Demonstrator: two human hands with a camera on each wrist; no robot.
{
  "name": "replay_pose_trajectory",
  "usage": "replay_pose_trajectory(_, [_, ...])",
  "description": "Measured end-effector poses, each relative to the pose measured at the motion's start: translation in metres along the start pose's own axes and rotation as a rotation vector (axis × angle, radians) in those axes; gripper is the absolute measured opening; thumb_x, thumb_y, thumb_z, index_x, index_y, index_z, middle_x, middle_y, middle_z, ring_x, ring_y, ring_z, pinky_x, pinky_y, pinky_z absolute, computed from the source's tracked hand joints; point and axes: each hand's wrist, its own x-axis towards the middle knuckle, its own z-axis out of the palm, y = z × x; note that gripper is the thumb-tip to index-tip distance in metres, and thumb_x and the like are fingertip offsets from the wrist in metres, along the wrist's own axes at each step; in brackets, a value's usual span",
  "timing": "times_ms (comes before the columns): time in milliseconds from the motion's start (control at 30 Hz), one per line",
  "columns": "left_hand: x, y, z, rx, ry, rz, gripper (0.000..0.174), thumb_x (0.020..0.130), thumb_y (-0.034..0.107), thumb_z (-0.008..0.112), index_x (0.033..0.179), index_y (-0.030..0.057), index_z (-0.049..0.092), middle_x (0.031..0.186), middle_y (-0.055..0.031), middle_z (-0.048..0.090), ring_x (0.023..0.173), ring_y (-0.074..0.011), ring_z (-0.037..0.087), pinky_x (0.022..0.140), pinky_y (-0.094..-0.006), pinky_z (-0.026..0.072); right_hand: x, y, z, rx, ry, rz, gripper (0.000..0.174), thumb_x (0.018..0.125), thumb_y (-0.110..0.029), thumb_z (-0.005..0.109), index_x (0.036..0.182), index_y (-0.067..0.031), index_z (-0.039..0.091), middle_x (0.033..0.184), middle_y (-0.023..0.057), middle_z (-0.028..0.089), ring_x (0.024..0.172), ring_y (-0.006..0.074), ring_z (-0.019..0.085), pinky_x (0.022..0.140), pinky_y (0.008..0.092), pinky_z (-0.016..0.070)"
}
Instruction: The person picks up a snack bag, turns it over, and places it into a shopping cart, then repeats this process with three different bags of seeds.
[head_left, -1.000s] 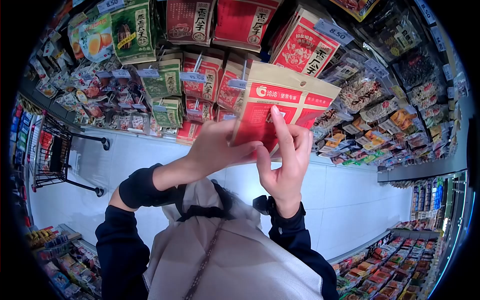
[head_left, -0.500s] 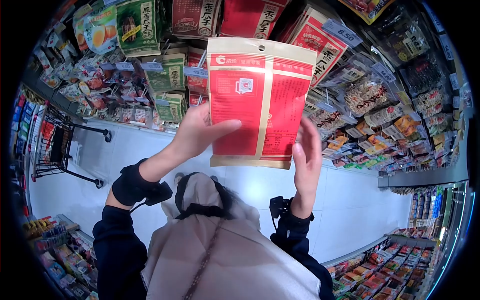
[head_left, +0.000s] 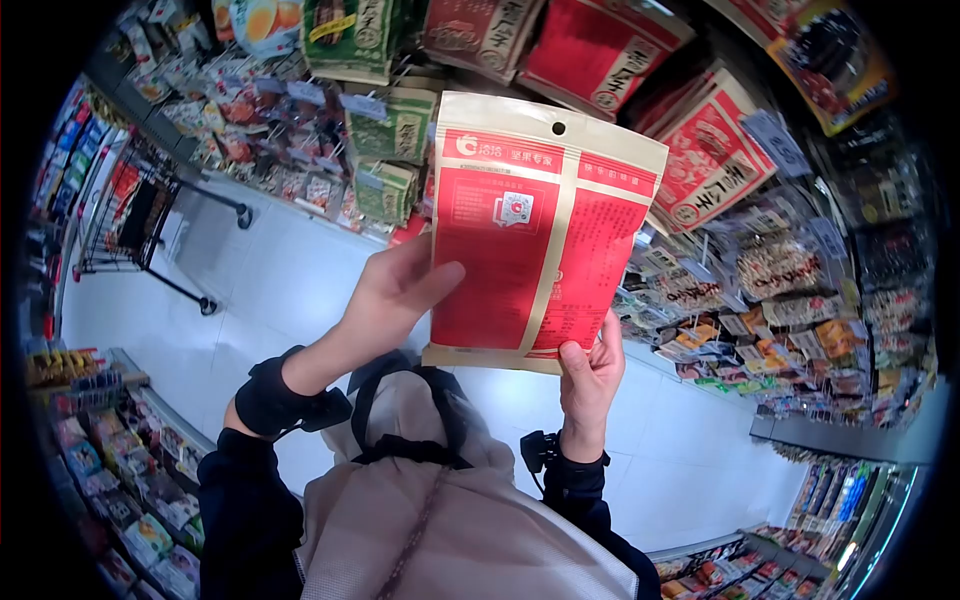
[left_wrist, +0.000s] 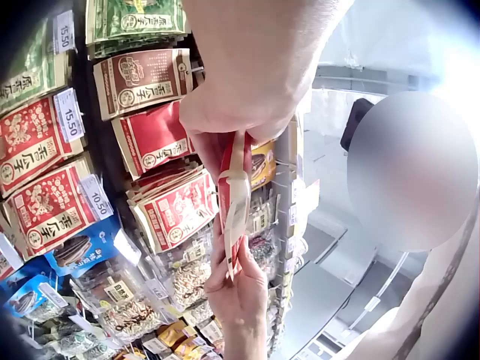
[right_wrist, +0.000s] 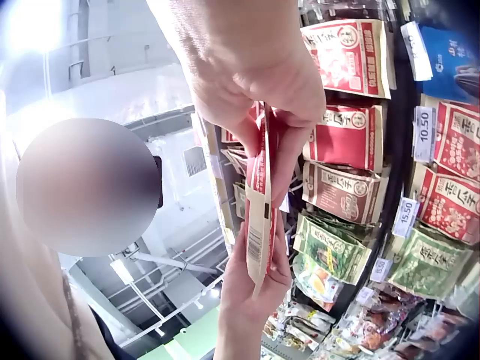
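Observation:
A red bag of sunflower seeds (head_left: pixel 500 270) with cream top and bottom bands is held upright, its printed back towards the head camera. On its left edge, my left hand (head_left: pixel 390 300) grips it, thumb lying across the red print and fingers behind. My right hand (head_left: pixel 592 385) pinches the lower right corner, thumb on the near face. Seen edge-on in the left wrist view, the bag (left_wrist: pixel 238 202) is slim, with the right hand (left_wrist: pixel 240 296) on its far side. The right wrist view likewise shows the bag (right_wrist: pixel 259 232) between both hands.
Red bags (head_left: pixel 610 55) and green bags (head_left: pixel 350 40) hang on rack hooks behind, with price tags (head_left: pixel 775 140) at the hook ends. Clear packs (head_left: pixel 775 265) hang at the right. A shopping cart (head_left: pixel 135 215) stands left on the pale floor (head_left: pixel 250 290).
The right index finger, earlier pointing on the bag's back, has left it; that hand now pinches the lower right corner. The bag turned to face the head camera. The head view has shifted.

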Motion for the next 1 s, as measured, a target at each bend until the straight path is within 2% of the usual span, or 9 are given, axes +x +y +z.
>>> replay_pose_trajectory(67, [-0.006, -0.007, -0.011, 0.102, 0.032, -0.032, 0.025, 0.087, 0.013, 0.047, 0.107, -0.0032, 0.051, 0.095, -0.0048, 0.058, 0.086, -0.0079, 0.051, 0.077, -0.0238, 0.0418, 0.004, 0.009, 0.004, 0.003, -0.018, 0.041, 0.057, 0.08, -0.006, 0.058, 0.125, 0.0055, 0.025, 0.11, 0.0166, 0.053, 0.098, 0.0175, 0.054, 0.082, 0.026, 0.0417])
replay_pose_trajectory(233, [-0.022, -0.012, -0.03, 0.017, 0.138, -0.004, 0.028, 0.088, 0.013, 0.046, 0.109, -0.0042, 0.05, 0.096, -0.0059, 0.058, 0.084, -0.008, 0.051, 0.076, -0.0236, 0.0427, 0.013, 0.028, 0.022, 0.008, -0.076, 0.158, 0.057, 0.08, -0.009, 0.059, 0.125, 0.0053, 0.026, 0.104, 0.0154, 0.056, 0.094, 0.0158, 0.055, 0.081, 0.0246, 0.0405])
replay_pose_trajectory(333, [-0.039, -0.006, -0.046, 0.028, 0.207, -0.003, 0.028, 0.088, 0.013, 0.046, 0.109, -0.004, 0.05, 0.095, -0.0063, 0.059, 0.083, -0.0079, 0.052, 0.075, -0.0234, 0.0431, 0.016, 0.035, 0.041, 0.02, -0.145, 0.174, 0.058, 0.08, -0.01, 0.059, 0.125, 0.005, 0.026, 0.106, 0.0146, 0.055, 0.095, 0.0159, 0.054, 0.082, 0.0241, 0.0396])
replay_pose_trajectory(533, [-0.083, 0.01, -0.087, 0.082, 0.36, 0.034, 0.027, 0.088, 0.013, 0.045, 0.109, -0.0033, 0.05, 0.094, -0.0062, 0.059, 0.083, -0.0083, 0.053, 0.075, -0.0232, 0.0432, 0.015, 0.051, 0.08, -0.15, -0.362, 0.099, 0.047, 0.088, -0.023, 0.046, 0.123, 0.0058, 0.033, 0.118, 0.0124, 0.046, 0.109, 0.0152, 0.043, 0.092, 0.0274, 0.0306])
replay_pose_trajectory(633, [-0.117, 0.018, -0.11, 0.112, 0.412, 0.065, 0.027, 0.088, 0.013, 0.044, 0.109, -0.003, 0.05, 0.095, -0.0068, 0.06, 0.084, -0.0089, 0.054, 0.075, -0.0235, 0.0433, 0.007, 0.059, 0.117, -0.202, -0.452, 0.122, 0.044, 0.09, -0.026, 0.04, 0.12, 0.0065, 0.038, 0.12, 0.0112, 0.044, 0.111, 0.0148, 0.039, 0.094, 0.0276, 0.0268])
replay_pose_trajectory(767, [-0.172, 0.024, -0.146, 0.108, 0.5, 0.088, 0.027, 0.088, 0.014, 0.044, 0.109, -0.0025, 0.05, 0.096, -0.0081, 0.06, 0.085, -0.0094, 0.054, 0.075, -0.024, 0.0434, -0.014, 0.066, 0.172, -0.208, -0.597, 0.145, 0.043, 0.09, -0.023, 0.04, 0.121, 0.0054, 0.038, 0.118, 0.0103, 0.045, 0.109, 0.0144, 0.04, 0.093, 0.0264, 0.0278])
replay_pose_trajectory(867, [-0.217, 0.034, -0.171, 0.167, 0.552, 0.12, 0.028, 0.088, 0.015, 0.046, 0.109, -0.0028, 0.05, 0.094, -0.0087, 0.06, 0.083, -0.0094, 0.054, 0.074, -0.024, 0.0437, -0.039, 0.08, 0.21, -0.221, -0.636, 0.126, 0.042, 0.09, -0.024, 0.04, 0.121, 0.0048, 0.038, 0.117, 0.0099, 0.046, 0.108, 0.0142, 0.041, 0.092, 0.026, 0.0291])
replay_pose_trajectory(1000, [-0.278, 0.046, -0.203, 0.176, 0.607, 0.131, 0.03, 0.087, 0.017, 0.047, 0.108, -0.004, 0.05, 0.09, -0.0094, 0.061, 0.08, -0.0093, 0.055, 0.073, -0.0236, 0.0443, -0.076, 0.097, 0.266, -0.12, -0.668, 0.198, 0.046, 0.089, -0.024, 0.042, 0.122, 0.0066, 0.034, 0.122, 0.0115, 0.043, 0.112, 0.0171, 0.04, 0.095, 0.0293, 0.0282])
